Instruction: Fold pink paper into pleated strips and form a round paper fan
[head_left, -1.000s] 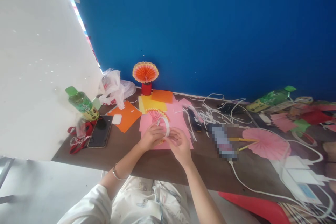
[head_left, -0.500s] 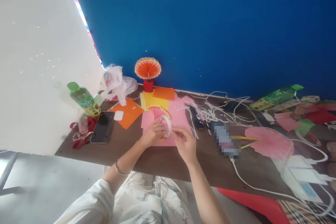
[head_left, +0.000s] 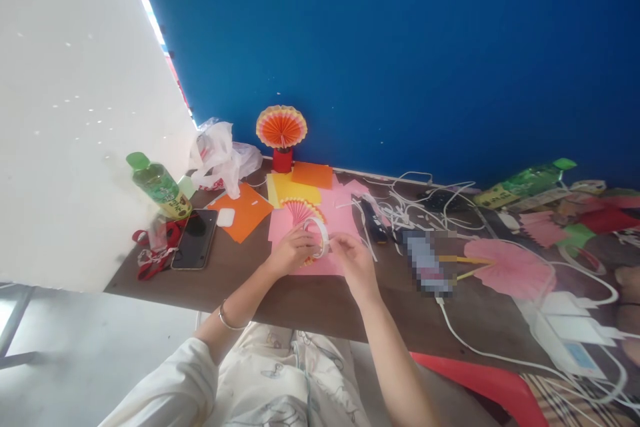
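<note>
My left hand (head_left: 294, 251) is closed around a white roll of tape (head_left: 323, 239), which stands on edge. At the roll's right side, my right hand (head_left: 353, 257) pinches with thumb and finger; a short strip seems to be between them, too small to make out fully. Just behind the roll, a pleated paper fan (head_left: 299, 209) in pink with a yellow and orange edge lies partly hidden by my left hand. Beneath are pink sheets of paper (head_left: 345, 220), with yellow paper (head_left: 283, 190) and orange paper (head_left: 313, 175) at the back.
A round fan (head_left: 281, 127) stands in a red holder at the wall. To the left are a green-capped bottle (head_left: 157, 183), a phone (head_left: 195, 240) and plastic bags (head_left: 220, 157). Rightward lie tangled cables (head_left: 400, 210), a blurred-out phone (head_left: 427, 263), a pink fan (head_left: 517, 267) and a power strip (head_left: 570, 347).
My right hand has drawn slightly away to the right of the tape roll. My left hand keeps the roll in nearly the same place.
</note>
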Demonstrator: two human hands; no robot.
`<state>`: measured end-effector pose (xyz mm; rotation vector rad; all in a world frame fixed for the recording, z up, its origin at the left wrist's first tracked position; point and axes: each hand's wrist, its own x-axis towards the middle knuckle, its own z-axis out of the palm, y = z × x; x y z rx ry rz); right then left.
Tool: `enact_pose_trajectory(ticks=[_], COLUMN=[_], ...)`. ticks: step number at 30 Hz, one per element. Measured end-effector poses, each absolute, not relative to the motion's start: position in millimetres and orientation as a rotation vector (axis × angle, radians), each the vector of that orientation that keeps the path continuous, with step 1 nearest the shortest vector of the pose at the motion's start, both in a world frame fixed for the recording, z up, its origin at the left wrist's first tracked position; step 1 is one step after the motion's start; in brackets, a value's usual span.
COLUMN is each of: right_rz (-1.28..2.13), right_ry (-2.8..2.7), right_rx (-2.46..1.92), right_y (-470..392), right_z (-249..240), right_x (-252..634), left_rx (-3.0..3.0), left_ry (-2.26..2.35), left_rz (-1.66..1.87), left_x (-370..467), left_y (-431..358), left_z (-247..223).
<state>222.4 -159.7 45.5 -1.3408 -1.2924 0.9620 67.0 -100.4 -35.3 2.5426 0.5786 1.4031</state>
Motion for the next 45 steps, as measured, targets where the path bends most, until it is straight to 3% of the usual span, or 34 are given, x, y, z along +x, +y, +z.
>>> enact_pose_trajectory(ticks=[10, 18, 27, 35, 45], right_rz=[0.856, 0.778, 0.94, 0.828, 0.864], right_ry=[-1.26, -1.298, -1.114, -1.183, -1.266], right_rx=[-1.377, -1.371, -1.34, -1.36, -1.334], right_y=[-154, -161, -164, -167, -167], right_z=[47, 45, 42, 40, 31], right_x=[222, 221, 222, 224, 208], left_rx=[2.526, 2.594, 2.487, 2.411, 1.495], left_ry=[0.456, 0.806, 0.812, 0.966, 0.813], left_rz=[1.356, 1.398, 1.391, 1.322, 1.31], left_x=[67, 62, 63, 61, 65], left_y=[-102, -103, -98, -104, -114], left_z=[-30, -40, -44, -40, -24])
